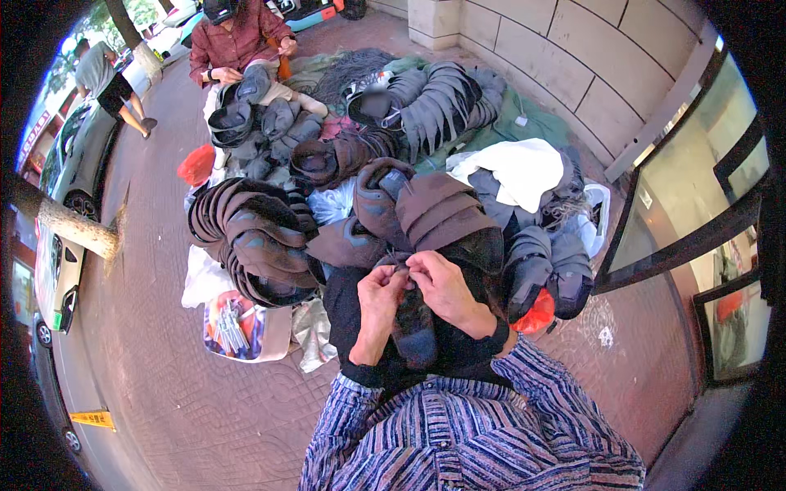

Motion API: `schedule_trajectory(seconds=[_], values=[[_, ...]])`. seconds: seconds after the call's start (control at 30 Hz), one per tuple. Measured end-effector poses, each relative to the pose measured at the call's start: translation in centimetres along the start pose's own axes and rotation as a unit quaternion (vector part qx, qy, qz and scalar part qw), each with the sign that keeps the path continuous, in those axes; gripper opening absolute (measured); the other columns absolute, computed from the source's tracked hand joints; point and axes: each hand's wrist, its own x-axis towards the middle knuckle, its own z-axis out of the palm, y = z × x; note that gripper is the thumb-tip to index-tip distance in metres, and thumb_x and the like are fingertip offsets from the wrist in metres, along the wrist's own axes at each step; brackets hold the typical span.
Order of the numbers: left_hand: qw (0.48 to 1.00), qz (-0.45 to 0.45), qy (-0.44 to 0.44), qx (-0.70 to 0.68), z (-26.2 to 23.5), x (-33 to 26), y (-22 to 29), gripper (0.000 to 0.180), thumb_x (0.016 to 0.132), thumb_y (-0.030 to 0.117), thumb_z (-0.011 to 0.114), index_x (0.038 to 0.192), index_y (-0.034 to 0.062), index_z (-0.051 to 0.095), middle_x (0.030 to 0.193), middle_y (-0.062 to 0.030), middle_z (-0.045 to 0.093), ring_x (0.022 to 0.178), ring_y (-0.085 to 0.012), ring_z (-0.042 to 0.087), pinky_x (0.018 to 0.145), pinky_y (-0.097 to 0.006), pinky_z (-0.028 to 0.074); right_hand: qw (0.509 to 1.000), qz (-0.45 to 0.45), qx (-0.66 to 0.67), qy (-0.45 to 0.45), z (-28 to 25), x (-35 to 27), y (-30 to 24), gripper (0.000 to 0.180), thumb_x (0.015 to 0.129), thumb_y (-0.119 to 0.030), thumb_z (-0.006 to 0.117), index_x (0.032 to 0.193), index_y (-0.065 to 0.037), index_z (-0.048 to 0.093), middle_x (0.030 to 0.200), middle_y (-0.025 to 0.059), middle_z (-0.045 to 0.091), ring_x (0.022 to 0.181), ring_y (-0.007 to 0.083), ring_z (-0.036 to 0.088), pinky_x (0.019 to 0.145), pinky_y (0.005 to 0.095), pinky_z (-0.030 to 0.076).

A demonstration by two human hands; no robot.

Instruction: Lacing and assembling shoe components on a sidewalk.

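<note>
Two bare hands work close together over the lap, fingertips nearly meeting. The left hand (379,304) has thumb and forefinger pinched on the far end of a dark grey shoe upper (416,334); the right hand (443,284) pinches at the same end, its fingers likewise closed. Whether a needle or thread sits between them is too small to tell. The upper lies lengthwise over the lap, directly below the grip, its body reaching back toward the striped shirt (458,434).

Just beyond the grip, a stack of brown shoe uppers (446,214) leans above the right hand, with a loose brown upper (350,243) beyond the left. Left of the grip stand curved, nested rows of brown uppers (258,241), and nearer, a container of slim white tubes (233,331). To the right, a pair of grey uppers (532,260) rests by an orange-red bag (536,313); past these is a white cloth (524,173).

Farther ahead, grey uppers (430,98) fan out on green netting (536,123). Beyond, to the left, sits a co-worker in a maroon shirt (235,45); farther left, a passer-by (106,78) walks near a parked car (82,164).
</note>
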Motion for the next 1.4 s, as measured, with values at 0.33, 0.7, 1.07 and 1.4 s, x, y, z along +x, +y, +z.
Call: schedule_trajectory(seconds=[0.33, 0.7, 1.07, 1.4], values=[[0.999, 0.014, -0.048, 0.012, -0.1, 0.2, -0.6, 0.010, 0.087, 0.012, 0.059, 0.083, 0.0032, 0.059, 0.069, 0.0012, 0.058, 0.054, -0.0046, 0.047, 0.048, -0.019, 0.035, 0.997, -0.064, -0.034, 0.001, -0.4, -0.1, -0.1, 0.029, 0.077, 0.004, 0.055, 0.105, 0.001, 0.048, 0.089, 0.0160, 0.056, 0.086, 0.0305, 0.057, 0.075, 0.0374, 0.047], [0.994, 0.056, -0.092, 0.037, -0.4, -0.6, -1.5, 0.012, 0.090, 0.008, 0.052, 0.088, -0.0020, 0.059, 0.072, -0.0014, 0.059, 0.061, -0.0091, 0.055, 0.056, -0.022, 0.044, 0.995, 0.063, -0.019, -0.076, -1.2, 0.4, 1.1, 0.035, 0.077, -0.001, 0.057, 0.110, 0.001, 0.045, 0.089, 0.0171, 0.058, 0.086, 0.0328, 0.058, 0.073, 0.0402, 0.048], [0.945, 0.212, 0.001, 0.249, 1.1, -1.5, -0.5, 0.016, 0.088, 0.012, 0.054, 0.084, -0.0033, 0.057, 0.060, -0.0079, 0.056, 0.052, -0.0116, 0.052, 0.049, -0.028, 0.041, 0.995, 0.000, -0.019, -0.097, -1.8, 0.5, 0.9, 0.038, 0.076, 0.000, 0.057, 0.111, 0.001, 0.042, 0.086, 0.0160, 0.054, 0.081, 0.0321, 0.056, 0.071, 0.0393, 0.047], [0.995, 0.083, 0.008, 0.054, 2.0, -1.1, 0.3, 0.021, 0.089, 0.015, 0.054, 0.078, -0.0027, 0.058, 0.063, -0.0024, 0.057, 0.050, -0.0074, 0.050, 0.046, -0.024, 0.040, 0.996, 0.033, 0.050, 0.059, 0.2, 0.6, 2.0, 0.033, 0.076, 0.001, 0.058, 0.103, -0.001, 0.040, 0.084, 0.0127, 0.053, 0.075, 0.0237, 0.057, 0.068, 0.0338, 0.048]])
